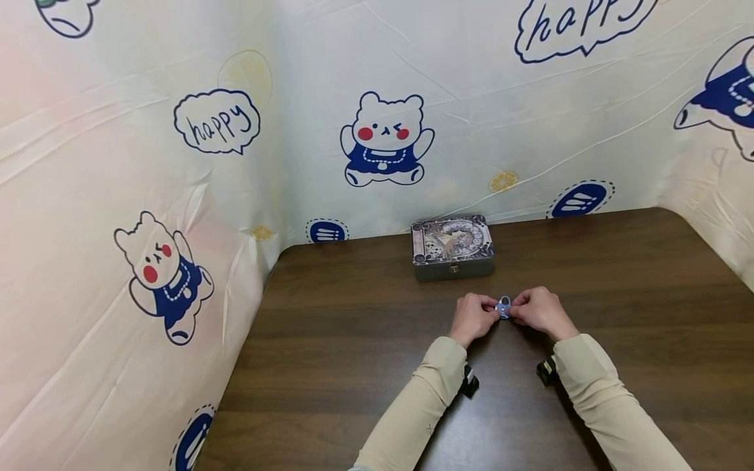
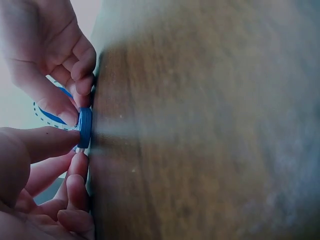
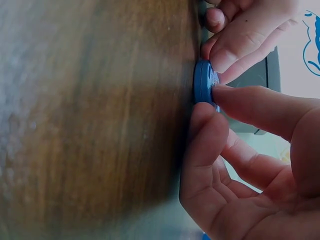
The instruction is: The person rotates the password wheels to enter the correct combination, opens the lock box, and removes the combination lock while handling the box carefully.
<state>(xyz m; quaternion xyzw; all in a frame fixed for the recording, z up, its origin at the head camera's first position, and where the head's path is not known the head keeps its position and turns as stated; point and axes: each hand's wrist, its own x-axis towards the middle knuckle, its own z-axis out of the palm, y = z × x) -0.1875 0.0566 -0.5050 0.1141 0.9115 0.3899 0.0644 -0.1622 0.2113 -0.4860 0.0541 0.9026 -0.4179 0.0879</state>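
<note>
A small blue padlock [image 1: 503, 308] with a rounded shackle lies flat on the wooden table, its shackle end pointing away from me. From the left, my left hand [image 1: 473, 318] pinches its edge between thumb and fingers. My right hand [image 1: 542, 311] pinches the opposite edge, so the fingertips of both hands nearly meet over it. In the left wrist view, the padlock's thick blue side [image 2: 85, 128] shows low against the tabletop. The right wrist view shows the same blue body [image 3: 202, 82] under my thumbs; fingers hide part of its face.
Behind the hands stands a dark metal box [image 1: 453, 269] with an ornate printed lid and a small front clasp. The brown table [image 1: 330, 340] meets a pale curtain [image 1: 306, 150] printed with bears at its back and sides. Dark wrist cameras [image 1: 469, 383] hang under both sleeves.
</note>
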